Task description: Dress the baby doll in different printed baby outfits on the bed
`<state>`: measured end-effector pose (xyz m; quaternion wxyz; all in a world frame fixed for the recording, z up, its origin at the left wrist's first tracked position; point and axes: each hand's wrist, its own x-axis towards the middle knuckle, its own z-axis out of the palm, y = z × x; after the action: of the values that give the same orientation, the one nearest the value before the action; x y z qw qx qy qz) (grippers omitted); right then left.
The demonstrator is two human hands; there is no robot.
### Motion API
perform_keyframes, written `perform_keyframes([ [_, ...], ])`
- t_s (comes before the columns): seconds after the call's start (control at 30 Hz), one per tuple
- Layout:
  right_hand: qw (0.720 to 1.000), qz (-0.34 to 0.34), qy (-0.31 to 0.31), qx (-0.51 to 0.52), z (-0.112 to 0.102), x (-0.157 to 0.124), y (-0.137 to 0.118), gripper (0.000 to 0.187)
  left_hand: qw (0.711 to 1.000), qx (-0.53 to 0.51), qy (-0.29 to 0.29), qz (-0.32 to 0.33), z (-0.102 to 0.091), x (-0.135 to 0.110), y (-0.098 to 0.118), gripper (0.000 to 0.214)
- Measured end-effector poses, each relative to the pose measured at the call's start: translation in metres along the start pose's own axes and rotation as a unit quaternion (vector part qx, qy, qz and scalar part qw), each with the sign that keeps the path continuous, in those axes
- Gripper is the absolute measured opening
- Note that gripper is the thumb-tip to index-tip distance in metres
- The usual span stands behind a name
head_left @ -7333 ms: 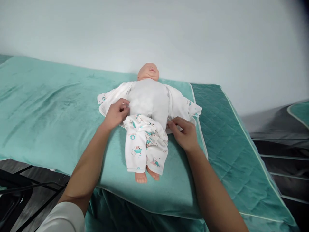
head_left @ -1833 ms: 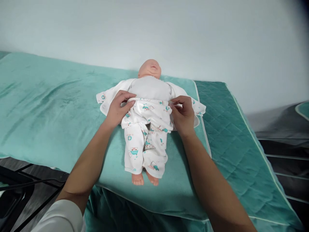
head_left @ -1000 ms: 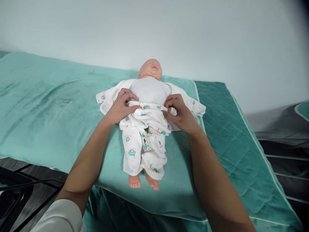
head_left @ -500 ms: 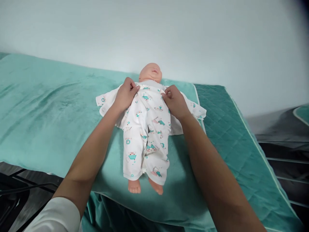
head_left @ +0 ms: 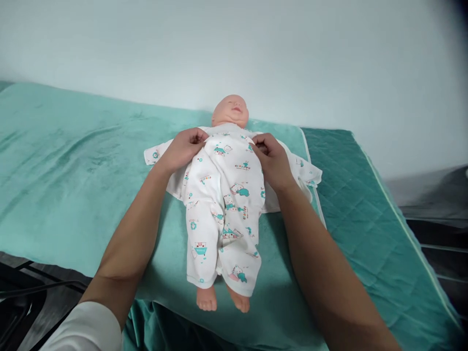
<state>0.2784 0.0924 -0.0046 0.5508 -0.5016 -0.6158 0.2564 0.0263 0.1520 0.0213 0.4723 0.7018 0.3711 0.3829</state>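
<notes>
A baby doll (head_left: 231, 111) lies on its back, head toward the wall and bare feet toward me. White baby pants (head_left: 234, 195) with a teal and pink print cover its legs and reach high up its chest. Under them is a white baby shirt (head_left: 309, 171), its sleeves spread out to both sides. My left hand (head_left: 187, 148) pinches the waistband of the pants at its left corner. At the right corner, my right hand (head_left: 271, 158) has its fingers closed on the same waistband. The fingertips are partly hidden by the hands.
The doll rests on a light green blanket (head_left: 91, 185) over a bed. A darker quilted green cover (head_left: 358, 204) shows on the right. Behind stands a pale wall (head_left: 234, 48). At the lower left is a black chair-like frame (head_left: 22, 297); metal bars (head_left: 438, 253) lie beyond the bed's right edge.
Both hands have shifted slightly down toward me, and the pants' waistband sits a little lower on the doll's chest. The view has moved slightly, with the doll's feet appearing lower.
</notes>
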Motion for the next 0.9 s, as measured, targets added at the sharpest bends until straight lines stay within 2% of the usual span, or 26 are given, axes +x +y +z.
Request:
perform_keyframes([
  [0.1, 0.999, -0.044, -0.006, -0.002, 0.000, 0.003, -0.004, 0.038, 0.995, 0.029, 0.070, 0.063, 0.010, 0.000, 0.001, 0.006],
  [0.17, 0.999, -0.035, -0.005, 0.007, 0.000, 0.004, -0.001, 0.038, 0.993, 0.023, 0.087, 0.079, 0.017, 0.001, 0.001, 0.006],
  [0.3, 0.997, 0.004, 0.078, -0.009, -0.001, 0.010, 0.018, 0.035, 0.995, 0.028, 0.069, 0.066, 0.020, 0.002, 0.002, 0.009],
  [0.4, 0.988, 0.013, 0.150, -0.020, 0.001, 0.014, 0.034, 0.033, 0.997, 0.039, 0.034, 0.050, 0.013, 0.002, 0.003, 0.006],
  [0.47, 0.985, 0.016, 0.169, -0.023, 0.002, 0.015, 0.039, 0.032, 0.998, 0.050, 0.013, 0.036, 0.007, 0.000, 0.004, 0.006],
  [0.6, 0.993, -0.013, 0.115, -0.029, 0.004, 0.010, 0.033, 0.023, 0.997, 0.075, -0.023, 0.017, -0.003, -0.003, 0.005, 0.014],
  [0.7, 0.997, -0.033, 0.063, -0.021, 0.003, 0.005, 0.024, 0.013, 0.998, 0.049, -0.009, 0.028, -0.003, -0.004, 0.003, 0.015],
  [0.9, 0.997, 0.034, -0.010, 0.074, 0.006, 0.009, 0.007, 0.023, 0.999, -0.034, 0.031, -0.011, 0.006, 0.000, 0.000, 0.016],
])
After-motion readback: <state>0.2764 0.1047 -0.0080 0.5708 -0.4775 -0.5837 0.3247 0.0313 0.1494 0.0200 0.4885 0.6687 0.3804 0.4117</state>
